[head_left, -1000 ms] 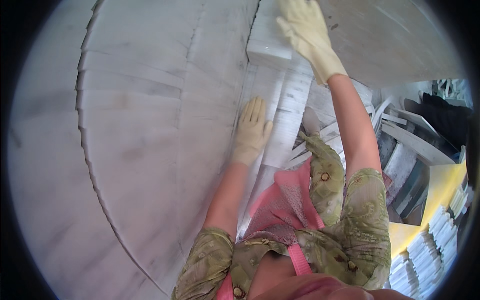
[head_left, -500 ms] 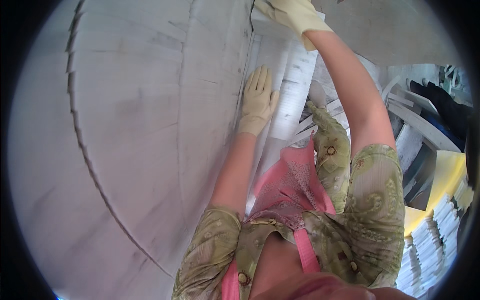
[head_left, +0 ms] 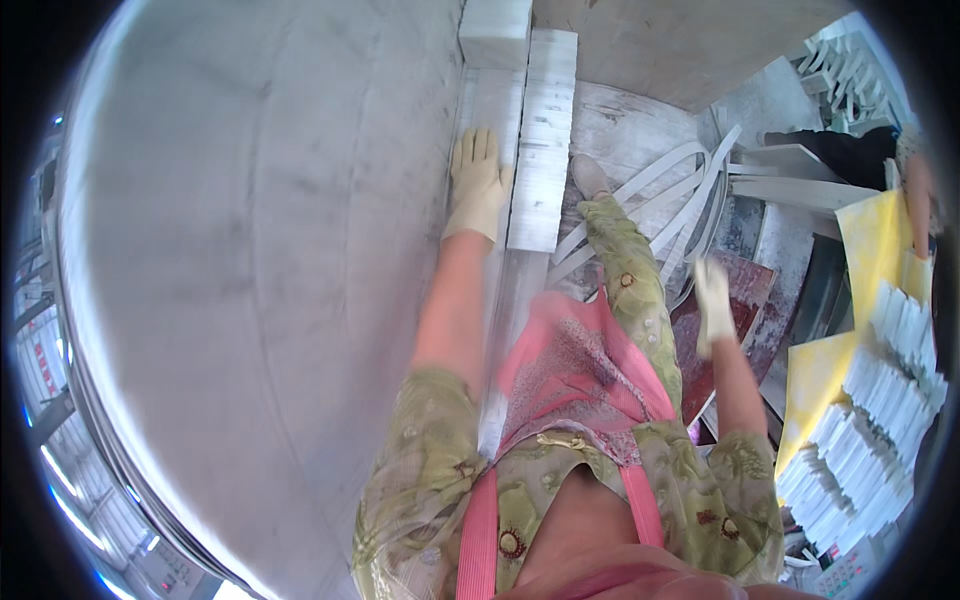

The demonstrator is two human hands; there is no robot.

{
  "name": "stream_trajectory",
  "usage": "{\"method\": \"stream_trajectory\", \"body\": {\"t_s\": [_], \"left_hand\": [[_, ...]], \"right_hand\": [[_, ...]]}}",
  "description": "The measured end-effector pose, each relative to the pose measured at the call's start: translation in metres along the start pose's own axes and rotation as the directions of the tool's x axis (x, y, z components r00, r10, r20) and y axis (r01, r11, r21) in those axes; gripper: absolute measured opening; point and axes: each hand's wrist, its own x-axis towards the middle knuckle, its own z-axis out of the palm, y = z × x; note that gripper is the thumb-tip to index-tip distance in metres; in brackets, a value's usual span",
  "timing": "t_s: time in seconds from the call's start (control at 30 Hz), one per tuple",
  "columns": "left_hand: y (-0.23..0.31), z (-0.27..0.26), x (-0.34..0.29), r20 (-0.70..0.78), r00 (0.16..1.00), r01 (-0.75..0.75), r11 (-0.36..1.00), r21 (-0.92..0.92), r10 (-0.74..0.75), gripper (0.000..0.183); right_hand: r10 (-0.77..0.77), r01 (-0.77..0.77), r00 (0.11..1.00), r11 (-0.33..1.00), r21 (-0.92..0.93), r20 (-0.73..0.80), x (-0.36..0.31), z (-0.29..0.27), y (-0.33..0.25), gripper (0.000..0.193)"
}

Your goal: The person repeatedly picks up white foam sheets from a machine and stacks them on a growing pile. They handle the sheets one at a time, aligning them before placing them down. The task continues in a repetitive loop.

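My left hand (head_left: 478,190), in a cream glove, lies flat with its fingers stretched out on a pale ledge (head_left: 495,95) beside the large grey-white surface (head_left: 300,220). Just right of it is a stack of thin white strips (head_left: 545,140), with its layered edges showing. A white block (head_left: 496,35) stands beyond my fingertips. My right hand (head_left: 713,300), gloved alike, hangs away from the ledge on the right, over a dark red board (head_left: 745,285). Motion smears its fingers, and I see nothing clearly held in it.
Long white bands (head_left: 690,190) curl across the floor past my leg. A brown panel (head_left: 680,45) rises at the far side. At right, bundled white strips (head_left: 870,400) lie by a yellow sheet (head_left: 870,240); another person's gloved hand (head_left: 915,275) is near them.
My right hand has come away from the far end of the ledge and swung back to the right. My left hand still lies flat by the grey-white surface. The view has shifted.
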Motion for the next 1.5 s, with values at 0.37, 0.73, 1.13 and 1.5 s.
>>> {"method": "stream_trajectory", "body": {"t_s": [0.37, 0.73, 1.13, 1.5], "left_hand": [[0.098, -0.091, -0.445, -0.147, 0.856, 0.391, 0.807, -0.442, -0.495, 0.047], [0.143, -0.159, -0.542, -0.326, 0.864, 0.200, 0.856, -0.477, -0.383, 0.046], [0.192, -0.098, -0.589, -0.147, 0.975, 0.092, 0.906, -0.413, -0.166, 0.040], [0.446, -0.073, -0.551, 0.181, 0.975, 0.020, 0.763, -0.646, 0.128, 0.022]], "right_hand": [[-0.069, 0.465, 0.834, 0.622, -0.630, 0.548, -0.353, 0.050, 0.213, 0.023], [-0.064, 0.423, 0.888, 0.499, -0.756, 0.455, -0.412, 0.065, 0.261, 0.017], [-0.188, 0.089, 0.975, 0.824, -0.559, -0.121, -0.470, 0.054, 0.291, 0.025], [0.453, -0.380, 0.886, 0.832, 0.404, -0.102, -0.623, -0.005, 0.467, 0.043]]}}
